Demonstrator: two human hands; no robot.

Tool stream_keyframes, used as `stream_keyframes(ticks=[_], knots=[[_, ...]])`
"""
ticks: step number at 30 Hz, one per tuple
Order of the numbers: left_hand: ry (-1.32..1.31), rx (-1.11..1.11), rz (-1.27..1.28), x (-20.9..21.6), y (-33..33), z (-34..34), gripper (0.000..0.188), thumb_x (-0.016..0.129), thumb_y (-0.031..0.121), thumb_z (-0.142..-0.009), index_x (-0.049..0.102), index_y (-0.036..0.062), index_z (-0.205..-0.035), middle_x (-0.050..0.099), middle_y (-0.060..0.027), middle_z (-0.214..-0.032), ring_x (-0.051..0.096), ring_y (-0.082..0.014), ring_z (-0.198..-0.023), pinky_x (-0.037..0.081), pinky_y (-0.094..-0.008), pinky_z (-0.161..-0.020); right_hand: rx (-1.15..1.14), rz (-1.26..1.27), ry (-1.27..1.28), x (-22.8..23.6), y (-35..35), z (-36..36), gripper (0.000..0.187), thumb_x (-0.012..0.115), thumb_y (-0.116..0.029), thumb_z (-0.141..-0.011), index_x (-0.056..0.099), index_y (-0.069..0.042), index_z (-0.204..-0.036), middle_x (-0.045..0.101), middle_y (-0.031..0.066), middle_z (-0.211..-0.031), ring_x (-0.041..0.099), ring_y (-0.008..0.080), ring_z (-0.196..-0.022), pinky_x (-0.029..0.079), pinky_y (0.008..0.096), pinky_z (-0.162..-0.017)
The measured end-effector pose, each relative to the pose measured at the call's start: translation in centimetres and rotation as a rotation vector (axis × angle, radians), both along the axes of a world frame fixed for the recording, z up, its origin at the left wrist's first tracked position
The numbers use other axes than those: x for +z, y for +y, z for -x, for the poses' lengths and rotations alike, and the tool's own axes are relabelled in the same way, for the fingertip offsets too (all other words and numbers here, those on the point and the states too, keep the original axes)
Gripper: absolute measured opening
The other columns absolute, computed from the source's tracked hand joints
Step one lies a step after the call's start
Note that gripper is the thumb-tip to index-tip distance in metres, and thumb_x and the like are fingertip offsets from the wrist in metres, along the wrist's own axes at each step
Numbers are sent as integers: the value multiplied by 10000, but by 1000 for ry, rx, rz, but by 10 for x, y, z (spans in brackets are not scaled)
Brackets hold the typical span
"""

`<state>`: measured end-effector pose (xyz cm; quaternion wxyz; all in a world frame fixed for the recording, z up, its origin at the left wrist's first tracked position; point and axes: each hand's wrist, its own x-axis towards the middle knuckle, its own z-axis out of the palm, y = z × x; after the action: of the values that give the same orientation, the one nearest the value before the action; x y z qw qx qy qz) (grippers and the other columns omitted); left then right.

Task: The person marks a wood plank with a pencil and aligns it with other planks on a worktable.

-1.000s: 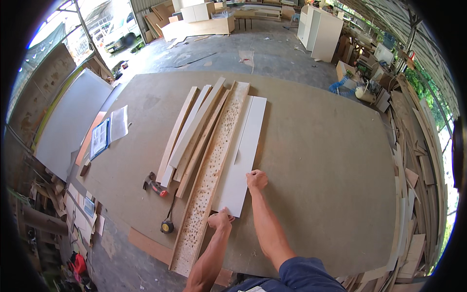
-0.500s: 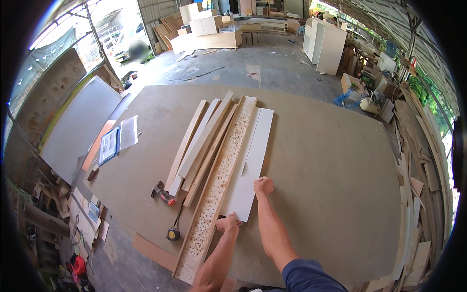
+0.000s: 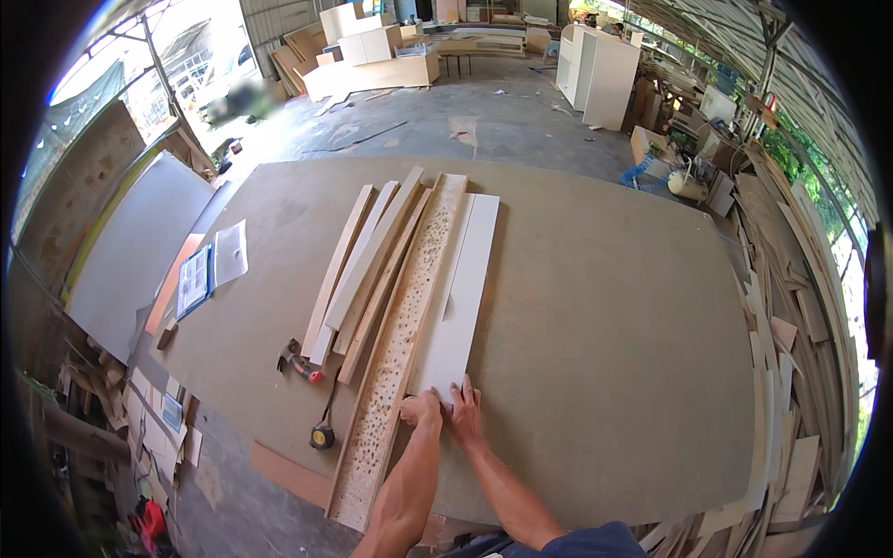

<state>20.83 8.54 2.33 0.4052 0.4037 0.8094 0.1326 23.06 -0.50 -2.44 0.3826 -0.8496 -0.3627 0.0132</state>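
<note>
A pair of long white boards (image 3: 472,279) lies side by side along a shallow wooden trough (image 3: 391,344), whose speckled inside is dotted with dark spots. At the near end of the white boards, my left hand (image 3: 422,409) is closed on the edge, its fingertips partly hidden. Close beside it, my right hand (image 3: 464,414) rests on the same end with fingers stretched and apart. To the left of the trough are several narrow wooden strips (image 3: 377,251), some overlapping. A claw hammer (image 3: 299,361) and a yellow-black tape measure (image 3: 322,436) lie left of the trough's near half.
Everything rests on a large brown worktable (image 3: 605,325). A blue clipboard (image 3: 194,279) with papers lies at its left edge. Scrap boards (image 3: 809,372) are piled along the right side. Pale cabinets (image 3: 595,79) stand on the floor beyond.
My right hand has moved from the boards' right edge down to their near end, beside my left hand, and its fingers have spread. The whole view has shifted slightly.
</note>
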Motion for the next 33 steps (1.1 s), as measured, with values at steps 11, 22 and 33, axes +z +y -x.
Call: stream_keyframes(ticks=[11, 22, 33], knots=[[214, -902, -270, -8, 31, 48, 396, 745, 258, -745, 649, 0, -1029, 654, -209, -959, 625, -359, -953, 479, -435, -868, 109, 246, -184, 8, -3, -8, 431, 586, -172, -877, 512, 29, -1251, 431, 279, -1387, 456, 349, -1153, 380, 486, -965], [206, -2024, -975, 27, 96, 69, 338, 656, 186, -773, 608, 44, -1075, 495, -89, -1284, 367, -288, -1271, 359, -415, -1015, 126, 386, -233, 16, -6, -13, 412, 515, -182, -901, 511, -43, -1289, 464, 206, -1391, 435, 303, -1216, 319, 523, -1004], [26, -2105, -984, 15, 121, 59, 436, 734, 209, -704, 602, 48, -1088, 546, -82, -1243, 453, -268, -1188, 380, -391, -999, 149, 462, -219, 28, -3, -16, 402, 478, -142, -903, 497, -39, -1292, 436, 235, -1409, 440, 294, -1257, 289, 570, -1025]])
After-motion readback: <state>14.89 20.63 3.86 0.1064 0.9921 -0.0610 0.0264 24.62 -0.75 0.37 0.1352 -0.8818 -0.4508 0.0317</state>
